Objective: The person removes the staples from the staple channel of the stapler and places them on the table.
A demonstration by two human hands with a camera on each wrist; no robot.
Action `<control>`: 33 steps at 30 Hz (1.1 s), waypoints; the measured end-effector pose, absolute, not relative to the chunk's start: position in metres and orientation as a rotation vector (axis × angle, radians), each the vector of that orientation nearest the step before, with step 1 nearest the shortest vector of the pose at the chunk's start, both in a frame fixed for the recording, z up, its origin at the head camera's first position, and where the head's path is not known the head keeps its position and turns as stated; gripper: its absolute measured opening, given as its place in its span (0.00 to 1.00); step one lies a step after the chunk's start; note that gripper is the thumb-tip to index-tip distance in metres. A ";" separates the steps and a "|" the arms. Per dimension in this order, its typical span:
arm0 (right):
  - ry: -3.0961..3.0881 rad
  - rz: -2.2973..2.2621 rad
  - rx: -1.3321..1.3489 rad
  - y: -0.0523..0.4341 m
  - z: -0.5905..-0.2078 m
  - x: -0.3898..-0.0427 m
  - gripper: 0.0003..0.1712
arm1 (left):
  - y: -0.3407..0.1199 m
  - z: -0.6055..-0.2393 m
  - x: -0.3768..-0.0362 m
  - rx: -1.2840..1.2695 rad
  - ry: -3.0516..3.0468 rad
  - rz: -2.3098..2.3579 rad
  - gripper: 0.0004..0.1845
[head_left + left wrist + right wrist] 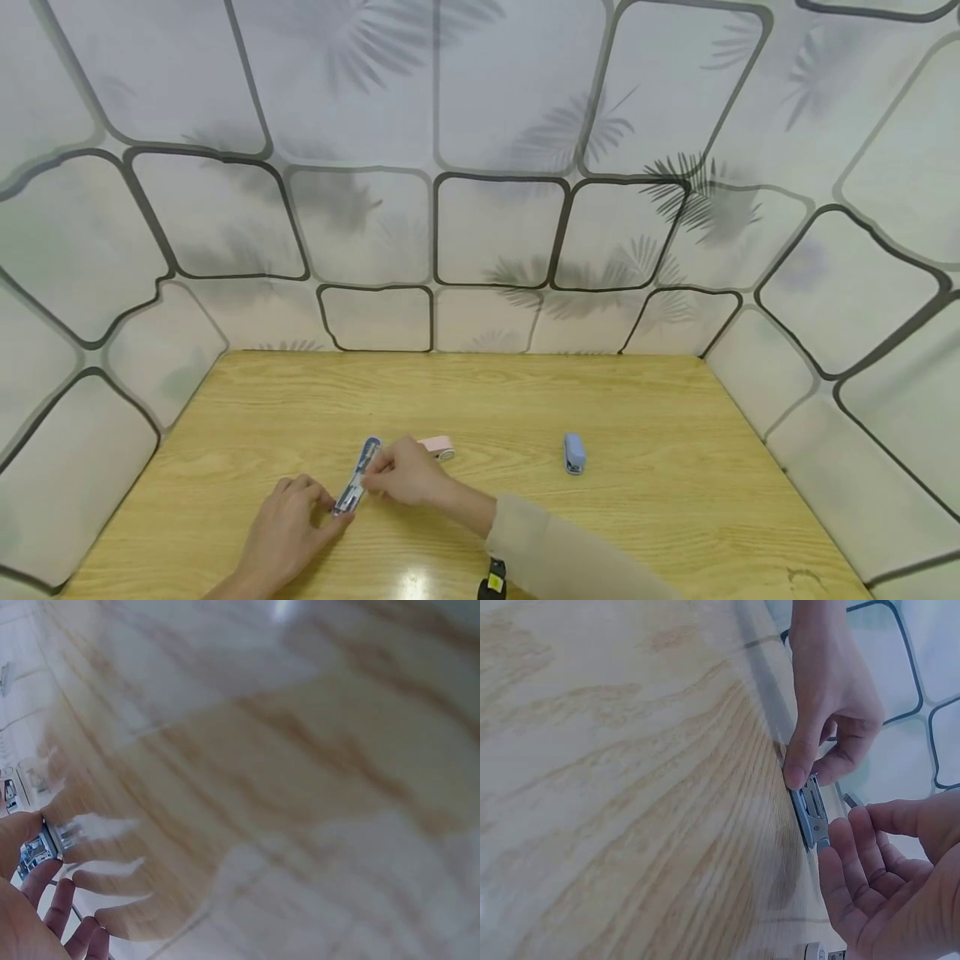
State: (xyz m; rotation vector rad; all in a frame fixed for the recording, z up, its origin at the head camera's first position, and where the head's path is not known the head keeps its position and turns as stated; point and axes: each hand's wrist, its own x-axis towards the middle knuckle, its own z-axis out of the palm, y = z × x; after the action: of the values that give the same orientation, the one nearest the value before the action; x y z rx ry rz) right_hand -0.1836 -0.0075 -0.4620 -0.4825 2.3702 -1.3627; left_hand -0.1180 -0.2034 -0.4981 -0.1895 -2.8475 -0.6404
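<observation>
A blue stapler (357,475) lies swung open on the wooden table, its metal inside showing. My left hand (288,525) holds the stapler's near end between thumb and index finger. In the left wrist view the stapler (39,850) sits between those fingertips. My right hand (407,472) is over the stapler's middle. The right wrist view shows the right hand (900,877) pinching a short grey strip of staples (851,800) beside the opened stapler (810,810). The strip's far side is hidden by the fingers.
A pink stapler (437,447) lies just behind the right hand, partly covered by it. Farther right on the table (675,500) stands a small blue stapler (574,454). Patterned cloth walls (495,233) rise at the back and both sides. A black object (492,581) shows at the bottom edge.
</observation>
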 end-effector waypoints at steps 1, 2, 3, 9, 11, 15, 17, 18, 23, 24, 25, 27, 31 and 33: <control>2.365 -1.363 -0.478 -0.006 -0.462 -0.182 0.06 | -0.203 -0.498 -0.118 -0.186 -2.849 -0.638 0.16; 2.360 -1.362 -0.480 -0.005 -0.463 -0.181 0.06 | -0.203 -0.498 -0.117 -0.182 -2.848 -0.636 0.16; 2.357 -1.359 -0.481 -0.004 -0.463 -0.180 0.06 | -0.203 -0.498 -0.117 -0.182 -2.844 -0.634 0.16; 2.266 -1.411 -0.438 0.002 -0.470 -0.167 0.04 | -0.204 -0.500 -0.116 -0.177 -2.833 -0.625 0.16; 2.221 -1.432 -0.424 0.003 -0.473 -0.163 0.04 | -0.204 -0.500 -0.115 -0.171 -2.838 -0.620 0.16; 2.182 -1.417 -0.410 0.004 -0.479 -0.156 0.04 | -0.204 -0.501 -0.115 -0.174 -2.846 -0.610 0.16; 2.168 -1.415 -0.393 0.004 -0.482 -0.152 0.05 | -0.204 -0.501 -0.115 -0.175 -2.853 -0.612 0.16; 2.166 -1.414 -0.385 0.004 -0.483 -0.150 0.05 | -0.204 -0.501 -0.115 -0.173 -2.857 -0.613 0.16; 2.174 -1.425 -0.346 0.001 -0.485 -0.144 0.07 | -0.204 -0.500 -0.115 -0.174 -2.862 -0.609 0.16; 2.177 -1.424 -0.342 0.001 -0.485 -0.144 0.07 | -0.204 -0.500 -0.116 -0.176 -2.861 -0.604 0.16; 2.183 -1.422 -0.341 0.000 -0.485 -0.144 0.07 | -0.204 -0.500 -0.116 -0.179 -2.861 -0.602 0.16; 2.194 -1.414 -0.339 0.001 -0.485 -0.144 0.07 | -0.204 -0.500 -0.116 -0.181 -2.859 -0.601 0.16; 2.194 -1.412 -0.350 0.004 -0.485 -0.147 0.05 | -0.203 -0.499 -0.116 -0.178 -2.857 -0.599 0.16; 2.194 -1.422 -0.356 0.008 -0.483 -0.148 0.04 | -0.202 -0.499 -0.117 -0.172 -2.858 -0.596 0.16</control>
State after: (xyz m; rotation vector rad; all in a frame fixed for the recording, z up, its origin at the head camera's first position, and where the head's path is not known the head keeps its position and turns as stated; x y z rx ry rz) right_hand -0.1482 0.0085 -0.4833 -0.3563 2.1937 -1.4220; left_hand -0.1169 -0.2023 -0.4992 -0.1723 -2.8580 -0.5960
